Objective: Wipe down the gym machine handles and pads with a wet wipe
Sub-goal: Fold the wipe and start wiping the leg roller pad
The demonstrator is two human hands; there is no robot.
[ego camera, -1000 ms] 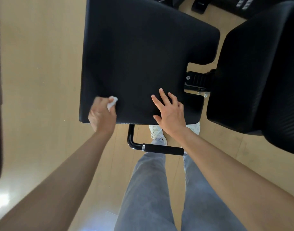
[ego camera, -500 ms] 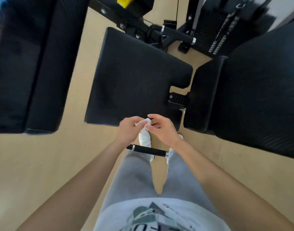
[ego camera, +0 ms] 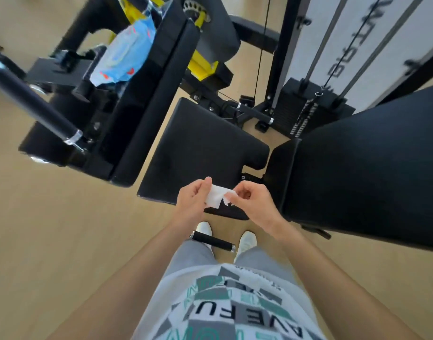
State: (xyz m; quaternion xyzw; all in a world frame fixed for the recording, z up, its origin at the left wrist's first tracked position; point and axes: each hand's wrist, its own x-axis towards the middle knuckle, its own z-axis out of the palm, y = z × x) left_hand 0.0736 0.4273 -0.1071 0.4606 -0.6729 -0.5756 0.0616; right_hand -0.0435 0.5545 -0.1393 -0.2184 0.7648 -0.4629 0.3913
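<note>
A small white wet wipe (ego camera: pixel 217 198) is stretched between my two hands, above the near edge of the black seat pad (ego camera: pixel 200 148). My left hand (ego camera: pixel 193 202) pinches its left side and my right hand (ego camera: pixel 254 204) pinches its right side. A big black back pad (ego camera: pixel 362 173) stands to the right of the seat. Another black pad (ego camera: pixel 156 106) stands on edge at the left. A black handle (ego camera: pixel 31 104) juts out at the far left, and a short black handle (ego camera: pixel 214 241) lies low between my shoes.
A blue wet wipe pack (ego camera: pixel 127 52) rests on the left machine near yellow parts (ego camera: pixel 200 65). The weight stack (ego camera: pixel 316 101), its cables and a white panel (ego camera: pixel 357 38) rise at the back right. Wooden floor (ego camera: pixel 51 241) spreads to the left.
My hands left the seat pad and came together in front of me; both now hold the wipe, pulled wider apart. The view has drawn back and up, showing more of the machine.
</note>
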